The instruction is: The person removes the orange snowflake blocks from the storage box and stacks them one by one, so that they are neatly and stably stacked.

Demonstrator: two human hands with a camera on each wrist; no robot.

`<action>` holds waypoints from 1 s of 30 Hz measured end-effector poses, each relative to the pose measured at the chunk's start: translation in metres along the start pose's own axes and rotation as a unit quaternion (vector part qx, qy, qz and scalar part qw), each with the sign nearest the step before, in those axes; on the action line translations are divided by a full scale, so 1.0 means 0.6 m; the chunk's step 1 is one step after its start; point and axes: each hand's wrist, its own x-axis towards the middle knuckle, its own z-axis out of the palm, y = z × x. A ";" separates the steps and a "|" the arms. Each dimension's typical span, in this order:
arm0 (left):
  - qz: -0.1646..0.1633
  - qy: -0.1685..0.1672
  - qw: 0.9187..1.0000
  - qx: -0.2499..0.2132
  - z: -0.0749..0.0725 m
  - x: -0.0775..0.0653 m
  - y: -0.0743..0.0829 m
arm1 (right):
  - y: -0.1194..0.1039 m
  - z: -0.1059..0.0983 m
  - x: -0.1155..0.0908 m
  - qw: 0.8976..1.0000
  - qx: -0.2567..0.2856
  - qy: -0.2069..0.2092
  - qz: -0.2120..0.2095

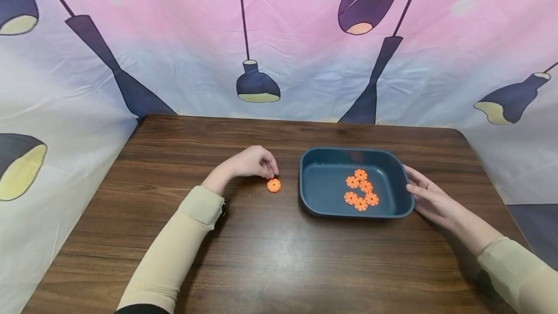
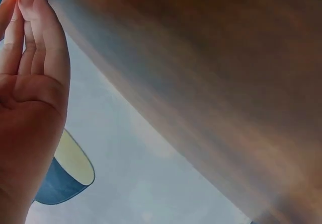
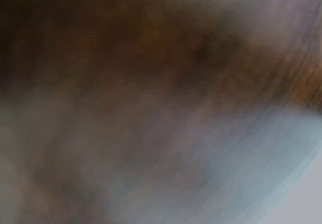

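In the head view my left hand (image 1: 256, 162) reaches over the table left of a dark blue tray. Its thumb and fingertips pinch the far edge of an orange notched plastic disc (image 1: 273, 185). The left wrist view shows the palm and the fingers (image 2: 53, 43) drawn together at the tips, with an orange tint there. My right hand (image 1: 431, 197) grips the right end of the blue tray (image 1: 322, 185), thumb at the rim and fingers along the outer wall. Several like orange discs (image 1: 365, 186) lie in a loose cluster on the tray's floor, right of its middle.
The dark wood table (image 1: 279, 265) carries the tray. Behind it hangs a pink and pale blue cloth (image 1: 301, 28) printed with lamps, close along the table's far edge. The right wrist view is mostly blurred brown and grey.
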 end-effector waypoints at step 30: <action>0.106 -0.015 0.994 0.035 0.021 0.112 0.153 | 0.002 -0.002 -0.001 1.000 0.009 -0.004 -0.006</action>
